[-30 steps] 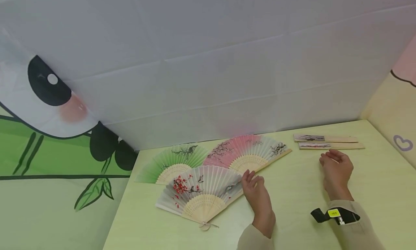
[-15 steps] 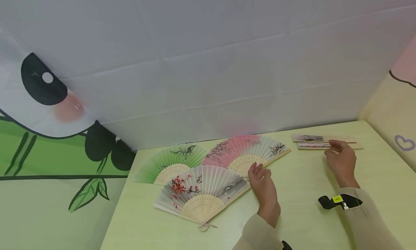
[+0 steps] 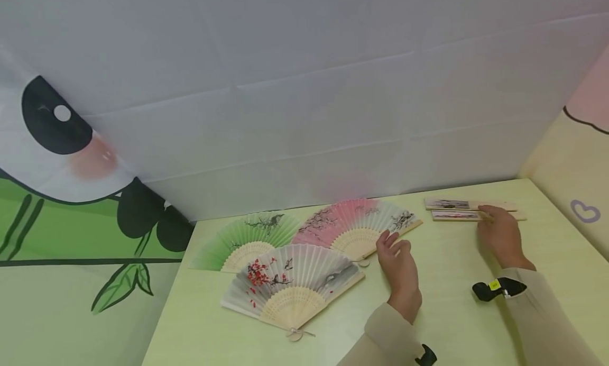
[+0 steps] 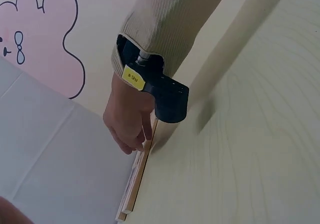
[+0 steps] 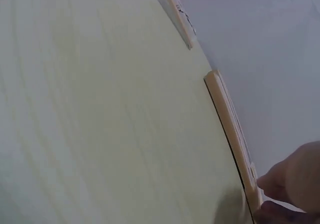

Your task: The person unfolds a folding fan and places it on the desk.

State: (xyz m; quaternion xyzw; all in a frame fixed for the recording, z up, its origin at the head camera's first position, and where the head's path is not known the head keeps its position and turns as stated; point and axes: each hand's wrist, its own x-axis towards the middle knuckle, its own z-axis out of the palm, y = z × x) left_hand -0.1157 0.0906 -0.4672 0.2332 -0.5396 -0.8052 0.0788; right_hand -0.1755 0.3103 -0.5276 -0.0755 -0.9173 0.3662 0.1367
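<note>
On the far left I see a painted wall with a big dark eye, a pink cheek and a band of green. Along that end of the tabletop a green fan lies spread, a dark branch drawn across its upper part. Just in front of it and a little to the right lies a grey-and-white fan, also fanned out, with red blossoms on its left half and a thin cord at its pivot; its upper edge overlaps the green one. Behind and to the right spreads a pink-and-white fan with dark branches. The left hand hovers at that fan's lower right edge, fingers relaxed and slightly parted; whether the fingertips touch the fan I can't tell. Well apart from it, further right, two closed fans lie side by side near the white backdrop: the farther folded fan and the nearer folded fan, both with printed cloth towards the left and pale wood towards the right. The right hand is over their right half, its thumb and bent fingers pinching the nearer one. A dark wrist camera with a yellow label sits at the beige right sleeve. Beyond, a purple heart marks the cream side wall.
</note>
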